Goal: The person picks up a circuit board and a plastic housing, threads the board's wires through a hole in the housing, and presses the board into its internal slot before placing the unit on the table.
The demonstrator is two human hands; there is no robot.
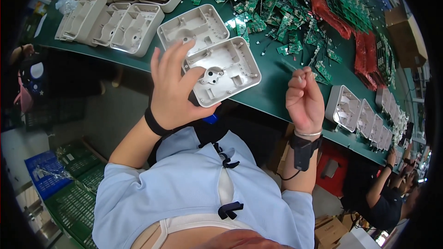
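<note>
My left hand grips the left side of a beige plastic housing half, with fingers spread over its rim and inside. This open shell, with ribs, posts and a round raised part inside, lies tilted at the bench's front edge. Just behind it, touching or overlapping, is a second, similar housing half. To the right, my right hand is raised palm up, its fingertips pinched together. A thin sliver shows at them, too small to name. Close beyond these fingers lie small green circuit boards with black wires.
More housings are stacked at the back left of the green bench. Red bubble wrap and board panels lie at the right. A row of housings lines the right edge; co-workers' arms reach in beyond.
</note>
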